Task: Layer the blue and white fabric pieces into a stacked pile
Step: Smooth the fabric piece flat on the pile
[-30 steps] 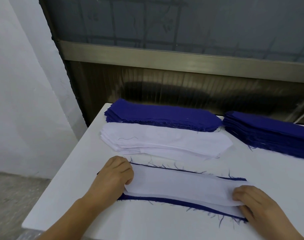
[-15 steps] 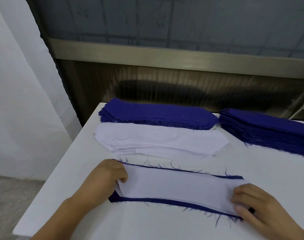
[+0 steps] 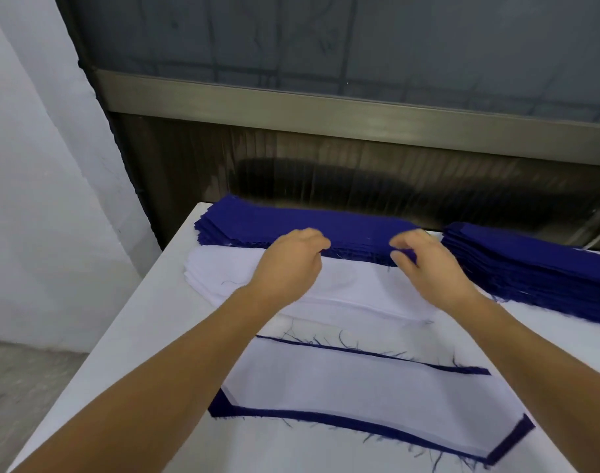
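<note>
Two hands, left and right, each grip loosely curled, empty, reach over white stack toward blue stack.

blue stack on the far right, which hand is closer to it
Right. The right hand hangs just left of the far-right blue stack; the left hand is farther left, over the white stack.

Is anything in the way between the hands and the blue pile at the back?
Nothing visible is. Both the left hand and the right hand are already at the front edge of the blue pile, reaching over the white pile.
</note>
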The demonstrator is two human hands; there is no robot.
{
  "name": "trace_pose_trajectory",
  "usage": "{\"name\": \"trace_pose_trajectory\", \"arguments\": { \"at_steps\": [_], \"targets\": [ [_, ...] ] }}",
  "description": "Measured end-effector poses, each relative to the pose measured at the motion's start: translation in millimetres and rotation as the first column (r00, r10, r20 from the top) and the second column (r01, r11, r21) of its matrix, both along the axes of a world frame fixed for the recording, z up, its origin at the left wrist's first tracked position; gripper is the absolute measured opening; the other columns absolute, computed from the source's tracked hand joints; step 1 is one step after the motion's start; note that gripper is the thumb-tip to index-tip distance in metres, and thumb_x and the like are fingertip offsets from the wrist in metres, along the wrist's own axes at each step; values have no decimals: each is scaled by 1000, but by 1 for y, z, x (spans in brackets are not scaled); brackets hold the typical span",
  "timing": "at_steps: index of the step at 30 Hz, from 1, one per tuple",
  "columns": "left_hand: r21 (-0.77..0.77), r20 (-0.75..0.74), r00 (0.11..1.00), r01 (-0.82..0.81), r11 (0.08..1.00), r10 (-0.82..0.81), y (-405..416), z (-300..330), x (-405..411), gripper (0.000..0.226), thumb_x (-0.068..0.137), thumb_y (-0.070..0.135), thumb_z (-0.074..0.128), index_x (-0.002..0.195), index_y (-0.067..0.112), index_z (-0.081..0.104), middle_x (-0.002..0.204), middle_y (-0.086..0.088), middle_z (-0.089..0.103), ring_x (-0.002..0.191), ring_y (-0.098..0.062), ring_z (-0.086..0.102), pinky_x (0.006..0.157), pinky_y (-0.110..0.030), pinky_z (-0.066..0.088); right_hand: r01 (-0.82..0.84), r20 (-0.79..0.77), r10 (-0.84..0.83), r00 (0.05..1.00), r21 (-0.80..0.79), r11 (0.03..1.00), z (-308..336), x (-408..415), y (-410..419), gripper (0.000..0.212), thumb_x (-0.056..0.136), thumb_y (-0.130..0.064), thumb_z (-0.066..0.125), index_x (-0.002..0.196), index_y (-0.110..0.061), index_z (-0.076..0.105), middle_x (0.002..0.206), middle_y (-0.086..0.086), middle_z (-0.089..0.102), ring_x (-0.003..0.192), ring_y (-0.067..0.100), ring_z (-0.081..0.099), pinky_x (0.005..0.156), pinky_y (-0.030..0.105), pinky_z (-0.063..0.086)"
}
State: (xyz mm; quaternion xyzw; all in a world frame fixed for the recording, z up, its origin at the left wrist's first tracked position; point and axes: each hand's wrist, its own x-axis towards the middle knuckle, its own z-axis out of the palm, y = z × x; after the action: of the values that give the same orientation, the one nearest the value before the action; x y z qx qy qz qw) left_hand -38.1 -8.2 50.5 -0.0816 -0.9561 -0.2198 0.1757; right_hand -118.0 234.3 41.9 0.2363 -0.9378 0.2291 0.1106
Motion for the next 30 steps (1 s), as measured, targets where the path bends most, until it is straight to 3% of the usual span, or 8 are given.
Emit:
{"name": "trace_pose_trajectory", "arguments": {
  "at_steps": [4,8,12,17,21,25,28,30],
  "targets": [
    [-1,83,996,-37,999,37,9,0,-49,34,101,17,42,133,13,54,134,-3,54,118,-21,52,99,-32,44,59,121,-57,991,-16,998,-2,-42,-21,22,97,-21,56,118,-15,60,115,1,57,105,18,55,88,26,43],
    [11,207,977,-62,998,58,5,-11,-77,31,103,22,40,124,11,59,126,-7,58,112,-25,56,96,-38,47,70,205,-82,975,64,995,-11,-61,-25,20,95,-25,60,113,-17,63,111,1,54,108,22,50,95,33,42],
    [-21,216,972,-91,996,94,3,-21,-89,31,100,27,48,126,18,60,126,-3,58,113,-22,53,98,-38,43,55,229,-60,972,26,998,-14,-68,-25,13,92,-24,65,104,-19,64,105,-2,54,100,17,51,89,31,44],
    [-17,222,970,-100,995,101,3,-22,-95,37,94,37,57,127,21,60,127,1,55,116,-19,49,99,-37,42,75,278,-55,959,-64,995,-15,-79,-27,8,92,-22,64,85,-21,63,96,-2,57,80,8,53,67,16,38],
    [-10,234,966,-109,994,109,4,-18,-100,39,92,41,60,125,20,62,124,2,56,114,-18,51,99,-39,44,63,310,-56,949,-13,998,-10,-86,-31,12,96,-25,58,87,-19,65,92,-2,60,84,14,57,75,25,41],
    [-39,202,970,-134,990,139,6,-16,-105,27,98,32,52,115,20,67,115,0,61,103,-20,56,87,-36,49,68,284,-84,955,65,996,-6,-88,-29,33,102,-29,45,77,-12,59,76,0,56,76,20,56,66,28,36],
    [-81,185,966,-166,983,178,4,-14,-109,26,101,28,45,105,18,68,100,-3,66,88,-21,59,71,-34,50,63,213,-72,975,49,997,-8,-83,-32,32,102,-33,43,86,-11,61,87,4,56,83,21,55,72,29,38],
    [-81,165,968,-176,981,187,4,-15,-110,25,101,29,44,103,19,66,95,-2,66,86,-22,60,71,-37,53,31,185,-32,982,10,999,-10,-76,-34,23,98,-41,50,97,-20,61,96,-4,56,89,15,52,78,30,41]
  ]
}}
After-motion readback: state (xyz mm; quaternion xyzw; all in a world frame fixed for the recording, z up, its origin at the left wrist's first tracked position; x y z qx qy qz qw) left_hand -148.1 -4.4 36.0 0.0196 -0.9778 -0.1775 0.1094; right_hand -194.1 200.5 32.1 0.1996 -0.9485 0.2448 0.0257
